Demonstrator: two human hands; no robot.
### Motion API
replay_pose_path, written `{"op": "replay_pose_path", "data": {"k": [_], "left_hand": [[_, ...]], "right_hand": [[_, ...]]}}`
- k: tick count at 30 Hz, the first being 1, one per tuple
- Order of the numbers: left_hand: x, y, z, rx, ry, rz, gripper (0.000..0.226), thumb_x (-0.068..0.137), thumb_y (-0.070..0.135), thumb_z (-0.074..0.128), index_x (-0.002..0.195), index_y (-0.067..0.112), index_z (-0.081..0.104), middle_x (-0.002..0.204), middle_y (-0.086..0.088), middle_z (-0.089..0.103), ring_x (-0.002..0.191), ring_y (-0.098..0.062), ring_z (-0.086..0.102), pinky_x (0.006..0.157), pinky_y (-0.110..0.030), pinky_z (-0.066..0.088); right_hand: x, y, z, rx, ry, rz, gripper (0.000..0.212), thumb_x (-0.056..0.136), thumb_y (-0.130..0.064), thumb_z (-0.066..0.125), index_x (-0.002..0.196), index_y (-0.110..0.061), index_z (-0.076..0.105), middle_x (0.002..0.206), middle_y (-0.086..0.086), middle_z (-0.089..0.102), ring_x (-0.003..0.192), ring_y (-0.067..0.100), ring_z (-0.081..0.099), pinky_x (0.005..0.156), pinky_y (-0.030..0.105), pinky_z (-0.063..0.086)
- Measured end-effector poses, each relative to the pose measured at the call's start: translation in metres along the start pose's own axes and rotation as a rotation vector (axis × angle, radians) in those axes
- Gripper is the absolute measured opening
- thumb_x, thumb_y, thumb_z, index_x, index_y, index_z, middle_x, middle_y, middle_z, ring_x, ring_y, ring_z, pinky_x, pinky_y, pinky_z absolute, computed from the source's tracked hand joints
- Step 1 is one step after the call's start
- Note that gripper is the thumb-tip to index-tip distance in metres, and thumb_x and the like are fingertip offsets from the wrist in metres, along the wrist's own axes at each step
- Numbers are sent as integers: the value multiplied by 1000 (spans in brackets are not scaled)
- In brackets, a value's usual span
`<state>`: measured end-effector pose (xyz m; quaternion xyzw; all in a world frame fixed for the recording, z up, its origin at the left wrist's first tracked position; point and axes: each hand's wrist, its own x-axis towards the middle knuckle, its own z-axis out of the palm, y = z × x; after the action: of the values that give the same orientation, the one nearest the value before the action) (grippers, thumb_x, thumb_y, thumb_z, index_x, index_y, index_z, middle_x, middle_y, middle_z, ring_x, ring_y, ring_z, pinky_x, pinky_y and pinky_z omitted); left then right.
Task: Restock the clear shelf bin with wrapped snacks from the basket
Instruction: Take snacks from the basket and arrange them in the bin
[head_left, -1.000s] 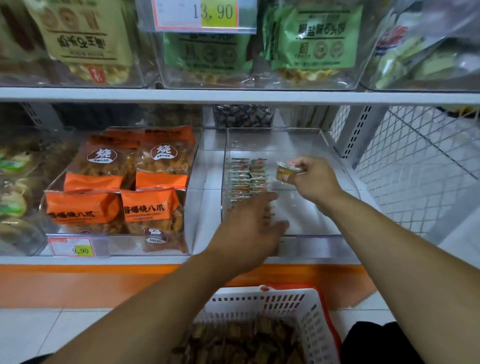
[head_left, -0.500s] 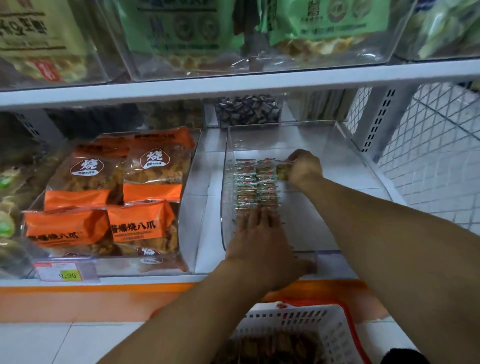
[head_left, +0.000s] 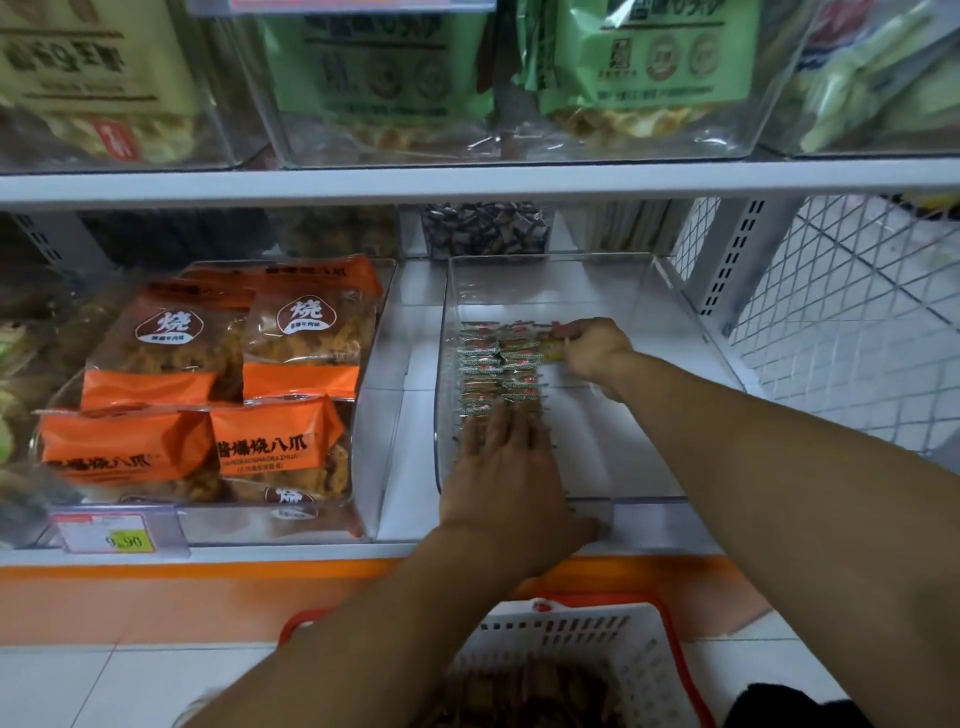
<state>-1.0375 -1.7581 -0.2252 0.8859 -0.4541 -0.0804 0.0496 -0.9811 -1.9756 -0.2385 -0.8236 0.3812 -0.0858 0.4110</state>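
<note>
Head view: your right hand (head_left: 592, 349) has lowered its pinched snack (head_left: 551, 351) beside the rows (head_left: 496, 366), frame centre, in the bin (head_left: 597, 280). Your left hand (head_left: 506, 462) now lies flat, steadying them. The basket (head_left: 582, 631) waits below.

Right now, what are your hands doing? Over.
Left hand flat on snack rows. Right hand pinching one snack beside them. Clear bin unobstructed.

Left hand (head_left: 506, 467): my flat fingers press the snack rows (head_left: 496, 371) in the clear bin (head_left: 623, 291).
Right hand (head_left: 592, 348): I pinch one wrapped snack (head_left: 551, 351) beside them.
</note>
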Motion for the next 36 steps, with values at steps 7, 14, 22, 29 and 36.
{"op": "replay_pose_path", "data": {"k": [7, 14, 22, 29, 36], "left_hand": [[-26, 18, -13, -31, 113, -43, 106, 87, 64, 57, 161, 8, 6, 170, -13, 8, 157, -32, -5, 125, -49, -10], [-108, 13, 24, -96, 412, 163, 20, 67, 29, 68, 84, 20, 63, 88, -4, 69, 86, -29, 64, 72, -34, 36], [-180, -89, 179, 26, -713, 76, 44, 96, 34, 58, 137, 20, 56, 135, -12, 62, 123, -34, 59, 100, -40, 48], [-195, -123, 260, -185, -707, -346, 75, 87, 37, 63, 152, 23, 29, 150, -16, 41, 133, -40, 46, 106, -50, 45], [-179, -134, 306, -317, -512, -443, 94, 86, 40, 68, 158, 10, 16, 161, -20, 22, 148, -40, 23, 119, -52, 29]], "right_hand": [[-83, -40, -21, 259, 350, -330, 42, 86, 12, 45, 110, -11, 70, 117, 7, 68, 108, 22, 65, 92, 28, 52], [-215, -23, 21, 530, 713, -833, 27, 78, 8, 48, 74, -16, 61, 73, -10, 61, 73, 3, 60, 68, 18, 46], [-271, 175, 158, -417, -530, -316, 24, 99, -28, 52, 115, -17, 66, 119, 5, 67, 114, 23, 62, 95, 29, 47], [-280, 258, 204, -654, -712, -256, 70, 91, -19, 64, 154, -21, 33, 157, 6, 34, 146, 28, 32, 112, 42, 40], [-242, 237, 263, -807, -702, -455, 89, 89, 1, 62, 159, -32, 18, 168, 3, 4, 154, 36, 3, 117, 56, 32]]}}
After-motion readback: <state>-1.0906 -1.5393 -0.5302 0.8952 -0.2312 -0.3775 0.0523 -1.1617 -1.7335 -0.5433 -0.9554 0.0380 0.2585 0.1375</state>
